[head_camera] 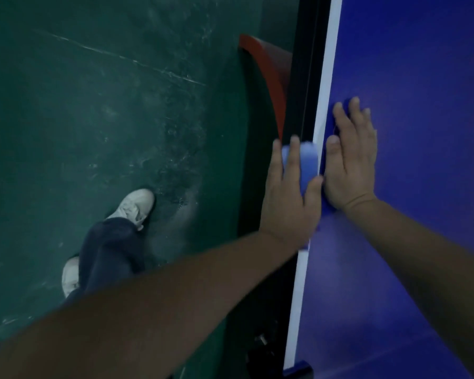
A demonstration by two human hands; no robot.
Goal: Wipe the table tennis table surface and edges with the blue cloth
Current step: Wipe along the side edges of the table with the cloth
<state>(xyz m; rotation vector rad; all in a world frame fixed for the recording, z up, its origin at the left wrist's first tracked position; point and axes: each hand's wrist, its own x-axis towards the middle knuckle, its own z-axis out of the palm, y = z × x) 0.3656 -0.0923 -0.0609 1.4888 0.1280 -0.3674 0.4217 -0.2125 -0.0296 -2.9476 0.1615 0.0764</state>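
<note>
**Inspector A:** Where is the cloth sitting at this moment?

**Inspector B:** The blue cloth is lying folded over the left side edge of the bench, draping across the white line and down the dark side rail. The left hand is pressing it against the outer face of that edge, fingers straight and slightly spread, pointing far. The right hand is lying flat on the blue top just beside it, fingers extended and close together. A darker blue patch is showing under and around that palm; it is probably the same cloth carried over the edge, though blur is making that hard to confirm.

**Inspector A:** Is either hand clamped on anything?

**Inspector B:** Neither is gripping. Both are pressing with straight fingers.

**Inspector A:** How far along is the job?

**Inspector B:** I judge the edge pass to be in progress, partway along this side. The rail is running on toward the far end beside a red support, and back toward the near corner. No wet trail or dust boundary is showing, so I cannot tell which stretch is done. Nor can I tell whether the top is finished.

**Inspector A:** Surroundings?

**Inspector B:** The person's white shoes are standing on a scuffed green floor to the left.
</note>
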